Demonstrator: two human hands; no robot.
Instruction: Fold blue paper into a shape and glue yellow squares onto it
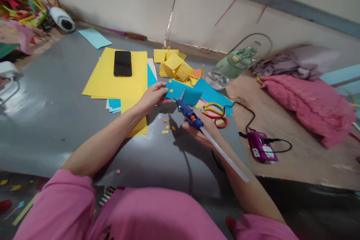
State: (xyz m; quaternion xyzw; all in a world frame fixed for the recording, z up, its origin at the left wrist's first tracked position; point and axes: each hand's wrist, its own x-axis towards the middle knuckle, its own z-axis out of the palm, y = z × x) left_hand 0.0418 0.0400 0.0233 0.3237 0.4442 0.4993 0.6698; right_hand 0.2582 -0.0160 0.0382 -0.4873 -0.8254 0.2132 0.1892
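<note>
My left hand [154,95] pinches the left end of a blue paper strip [187,93], which carries small yellow squares near that end. My right hand [201,131] is wrapped round a blue glue gun [189,114], whose nozzle points at the blue paper near my left fingers. A long clear glue stick [225,154] sticks out of the gun's back over my right forearm. Small yellow and orange paper squares [167,127] lie on the grey table below my hands. Scissors with yellow and red handles [213,110] rest just beyond my right hand.
Yellow sheets [102,78] with a black phone [123,63] on them lie at the left. Behind my hands are folded yellow dotted papers [174,65] and a green-topped bottle [233,62]. A purple power box [261,147] with cables and a pink cloth [309,101] are at the right.
</note>
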